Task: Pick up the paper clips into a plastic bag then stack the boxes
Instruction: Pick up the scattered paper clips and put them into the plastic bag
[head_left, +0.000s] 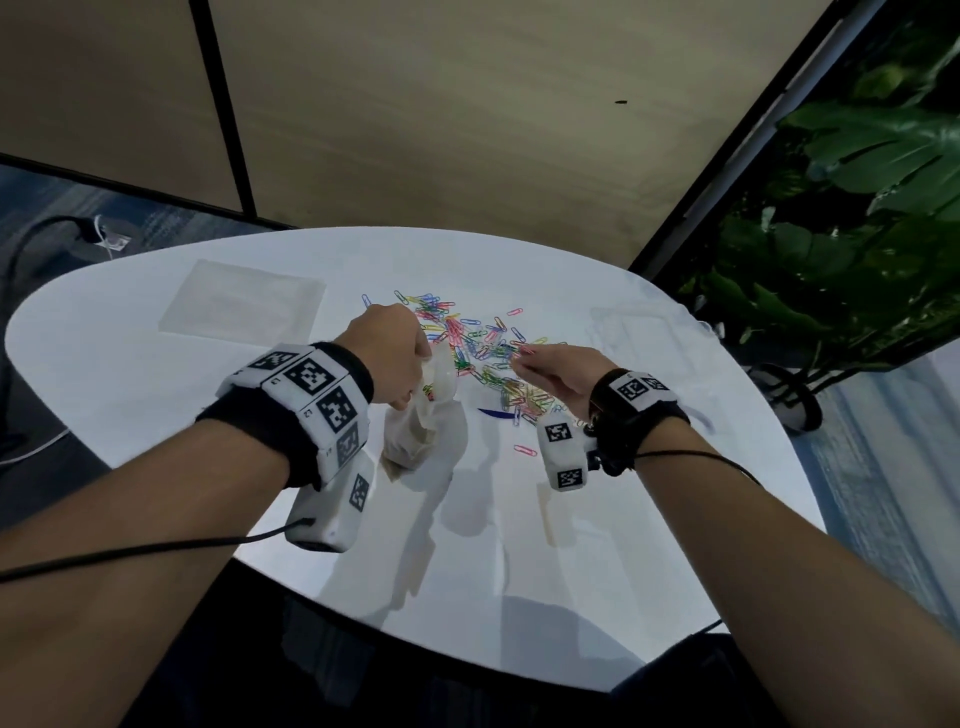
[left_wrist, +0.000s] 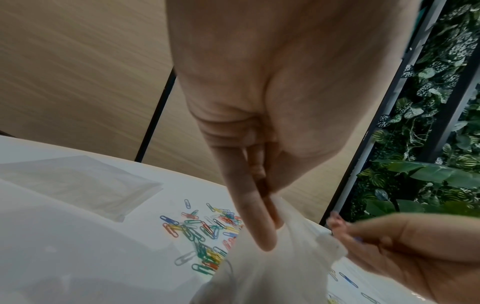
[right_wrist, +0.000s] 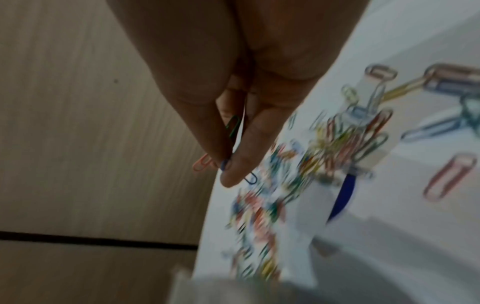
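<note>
A heap of coloured paper clips (head_left: 478, 348) lies in the middle of the white table (head_left: 156, 395). My left hand (head_left: 415, 374) pinches the top edge of a clear plastic bag (head_left: 426, 415), which hangs down to the table just left of the heap. In the left wrist view the left hand (left_wrist: 270, 226) grips the bag (left_wrist: 275, 267) between thumb and fingers. My right hand (head_left: 519, 358) hovers over the heap's near right side. In the right wrist view the right hand (right_wrist: 228, 164) pinches a few paper clips (right_wrist: 232, 127). A clear flat box (head_left: 244, 306) lies at the far left and a second clear box (head_left: 639, 338) at the far right.
A dark blue flat piece (head_left: 493, 413) lies at the heap's near edge, and one loose pink clip (head_left: 524, 450) sits nearer me. A leafy plant (head_left: 857, 218) stands past the table's right edge. A wood-panelled wall rises behind the table.
</note>
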